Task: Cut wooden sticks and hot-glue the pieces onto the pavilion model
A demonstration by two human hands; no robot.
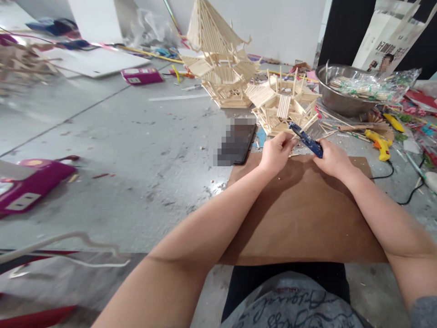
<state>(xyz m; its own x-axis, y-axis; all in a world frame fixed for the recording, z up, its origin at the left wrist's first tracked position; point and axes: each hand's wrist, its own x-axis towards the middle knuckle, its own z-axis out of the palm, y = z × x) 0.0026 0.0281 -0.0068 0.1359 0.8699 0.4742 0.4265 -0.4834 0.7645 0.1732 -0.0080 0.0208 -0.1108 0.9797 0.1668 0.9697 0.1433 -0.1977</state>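
Observation:
My left hand (278, 151) pinches a thin wooden stick (311, 122), which slants up to the right beyond my fingers. My right hand (330, 158) is closed around a blue hand tool (309, 142) that looks like pliers, its far end beside the stick. I cannot tell whether the tool's jaws touch the stick. Both hands are over the far edge of a brown board (300, 214). Just behind them stands a low, roofed model (285, 102) built of wooden sticks, with upright posts on top.
A taller stick pagoda (221, 64) stands behind. A dark tablet-like device (245, 143) lies left of the board. To the right are a yellow glue gun (380, 143) with a black cord and a metal bowl (341, 102) of packaged sticks. Purple power strips (141, 76) lie left.

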